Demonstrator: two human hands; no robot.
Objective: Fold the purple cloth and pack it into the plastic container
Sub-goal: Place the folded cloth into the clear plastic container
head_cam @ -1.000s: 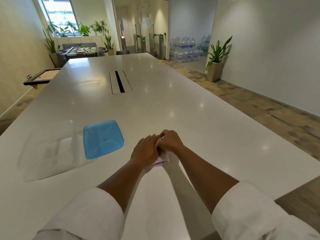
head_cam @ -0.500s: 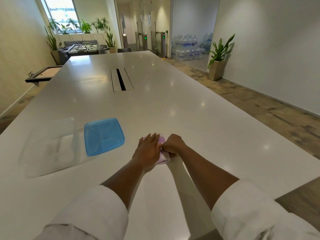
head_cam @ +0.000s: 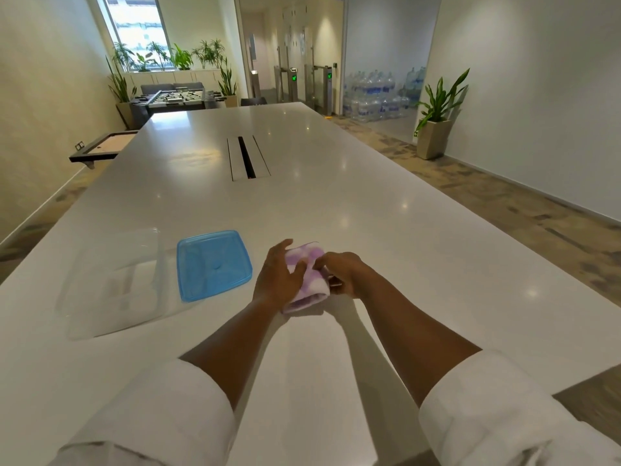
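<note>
The purple-and-white cloth is folded into a small thick bundle on the white table, right in front of me. My left hand lies on its left side with fingers spread over it. My right hand pinches its right edge. To the left stands the clear plastic container, open and with nothing in it. Its blue lid lies flat between the container and the cloth.
A cable slot runs along the table's middle, farther away. The table's right edge drops to carpeted floor, with a potted plant by the wall. Stacked water bottles and a foosball table stand at the room's far end.
My hands have drawn apart over the cloth, so more of the folded bundle shows between them. The bundle has shifted a little and looks thicker. Container and lid have not moved.
</note>
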